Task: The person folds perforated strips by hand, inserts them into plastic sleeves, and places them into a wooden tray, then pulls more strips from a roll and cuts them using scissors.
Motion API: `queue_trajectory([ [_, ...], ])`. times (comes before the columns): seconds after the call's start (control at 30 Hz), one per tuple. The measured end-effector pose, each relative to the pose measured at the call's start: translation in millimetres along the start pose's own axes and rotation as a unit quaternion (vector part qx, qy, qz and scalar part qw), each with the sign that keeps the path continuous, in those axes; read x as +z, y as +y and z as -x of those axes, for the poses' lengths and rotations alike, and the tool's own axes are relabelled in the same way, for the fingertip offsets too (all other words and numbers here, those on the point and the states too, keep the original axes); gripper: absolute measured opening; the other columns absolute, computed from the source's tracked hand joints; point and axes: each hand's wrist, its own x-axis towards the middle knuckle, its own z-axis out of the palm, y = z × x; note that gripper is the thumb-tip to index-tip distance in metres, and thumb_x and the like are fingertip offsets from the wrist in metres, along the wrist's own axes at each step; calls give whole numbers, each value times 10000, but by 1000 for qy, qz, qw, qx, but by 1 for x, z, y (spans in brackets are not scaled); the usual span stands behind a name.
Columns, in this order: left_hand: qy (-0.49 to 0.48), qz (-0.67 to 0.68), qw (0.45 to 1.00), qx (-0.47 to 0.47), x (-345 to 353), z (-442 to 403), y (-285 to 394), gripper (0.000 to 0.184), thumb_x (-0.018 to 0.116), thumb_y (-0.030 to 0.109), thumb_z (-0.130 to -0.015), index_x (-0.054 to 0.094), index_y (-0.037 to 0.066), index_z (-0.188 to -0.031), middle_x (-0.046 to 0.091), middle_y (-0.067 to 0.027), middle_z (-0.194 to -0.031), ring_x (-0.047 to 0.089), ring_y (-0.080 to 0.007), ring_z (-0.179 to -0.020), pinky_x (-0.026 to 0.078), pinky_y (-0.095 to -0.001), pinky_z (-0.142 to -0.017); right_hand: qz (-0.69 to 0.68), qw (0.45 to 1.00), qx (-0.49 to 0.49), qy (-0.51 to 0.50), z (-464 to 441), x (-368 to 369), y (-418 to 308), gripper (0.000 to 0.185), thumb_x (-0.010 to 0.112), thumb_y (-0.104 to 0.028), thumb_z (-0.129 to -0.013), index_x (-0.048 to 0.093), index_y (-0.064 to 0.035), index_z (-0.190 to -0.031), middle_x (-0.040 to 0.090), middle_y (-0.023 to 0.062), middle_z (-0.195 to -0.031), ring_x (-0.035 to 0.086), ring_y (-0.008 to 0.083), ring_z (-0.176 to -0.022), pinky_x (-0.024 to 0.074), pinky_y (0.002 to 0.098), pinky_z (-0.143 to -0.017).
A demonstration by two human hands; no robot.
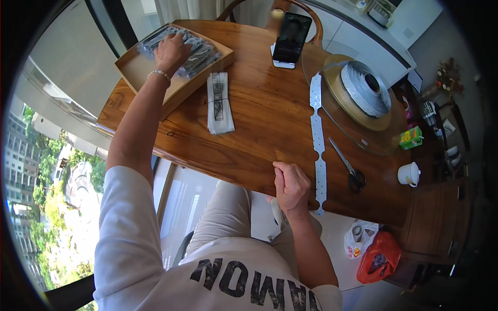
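Observation:
My left hand [173, 51] reaches into a shallow wooden tray [179, 102], fingers curled down onto clear plastic packets [199, 57] with dark and grey contents. Its fingertips are partly hidden among them. Just outside the tray lies a banded stack of flat whitish plastic bags [220, 106] with dark print. At the table's front edge my right hand [292, 187] is loosely closed, with nothing visible in it. Right of that hand runs a perforated, notched pale strip [317, 140], its near end over the edge. Black-handled scissors [348, 167] lie beside the strip.
A large roll of pale strip [365, 89] rests on a round board [334, 88] atop a glass turntable. A phone [292, 39] stands upright at the back. A green box [411, 138] and white lidded cup [409, 174] are at right; plastic bags [380, 257] sit below the table.

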Motion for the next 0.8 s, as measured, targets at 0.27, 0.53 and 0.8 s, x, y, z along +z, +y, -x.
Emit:
queue_trajectory([
  [0.27, -154, 625, 755, 125, -142, 158, 108, 440, 672, 322, -901, 636, -7, -1190, 658, -115, -1113, 635, -208, -1006, 509, -351, -890, -17, 1000, -3, 8, 4, -1, -1, 123, 635, 30, -843, 628, -20, -955, 634, 135, -802, 642, 306, -726, 523, 375, -622],
  [0.53, -302, 813, 279, 413, -254, 263, 179, 286, 680, 277, -912, 683, 34, -1061, 626, -118, -1175, 664, -337, -971, 491, -483, -851, -90, 995, 4, 46, 20, -13, -2, 123, 597, 26, -877, 635, -20, -984, 640, 117, -782, 652, 241, -702, 520, 327, -600],
  [0.8, -364, 823, 240, 364, -290, 303, 185, 170, 678, 168, -907, 703, 22, -991, 642, -87, -1151, 683, -330, -966, 518, -510, -822, -280, 932, 230, 6, 121, -72, -22, 115, 564, -10, -934, 660, -23, -996, 634, 38, -730, 589, 90, -628, 483, 241, -560],
])
